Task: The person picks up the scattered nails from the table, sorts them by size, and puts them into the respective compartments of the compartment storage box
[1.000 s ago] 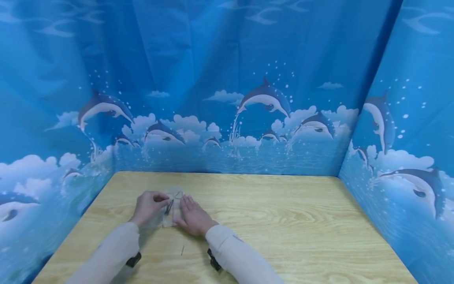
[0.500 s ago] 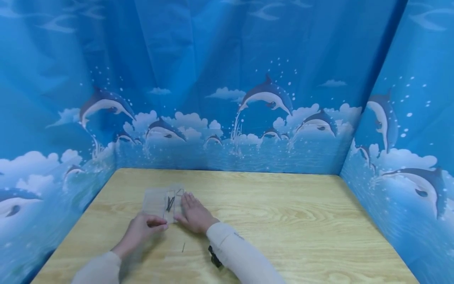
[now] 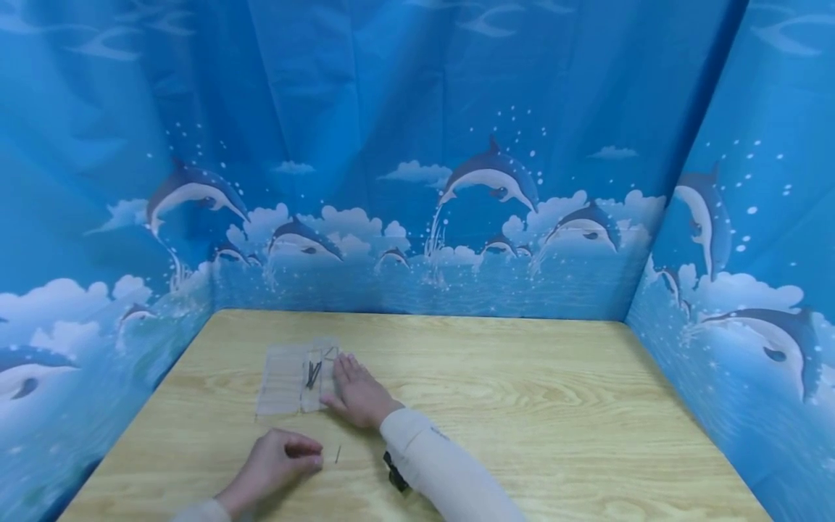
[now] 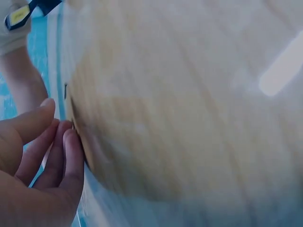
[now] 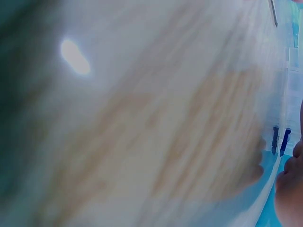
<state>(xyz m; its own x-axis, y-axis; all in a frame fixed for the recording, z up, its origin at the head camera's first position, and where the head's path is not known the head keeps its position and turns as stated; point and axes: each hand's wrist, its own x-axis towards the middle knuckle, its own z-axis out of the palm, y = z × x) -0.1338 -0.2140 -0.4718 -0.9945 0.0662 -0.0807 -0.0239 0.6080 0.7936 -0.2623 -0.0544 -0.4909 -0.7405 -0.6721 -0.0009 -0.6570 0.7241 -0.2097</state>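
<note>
A clear plastic case (image 3: 283, 388) lies opened flat on the table, several thin dark pieces (image 3: 313, 374) in its middle section. My right hand (image 3: 360, 395) rests flat with straight fingers along the case's right side. Closer to me, one thin dark stick (image 3: 338, 454) lies alone on the wood. Just left of that stick is my left hand (image 3: 277, 464), fingers loosely bent, holding nothing. In the left wrist view a gap shows between thumb and fingers of the left hand (image 4: 42, 161), and the stick (image 4: 66, 91) is beyond them. The right wrist view catches only part of the right hand (image 5: 289, 189).
The wood-grain table (image 3: 522, 406) extends far to the right of both hands. Blue curtains (image 3: 417, 145) printed with dolphins stand behind it and at both sides. A dark wrist device (image 3: 394, 473) sits under the right sleeve (image 3: 443, 464).
My left hand has left the dark pieces in the case and come toward me, down to beside the loose stick. The right hand has stayed on the case.
</note>
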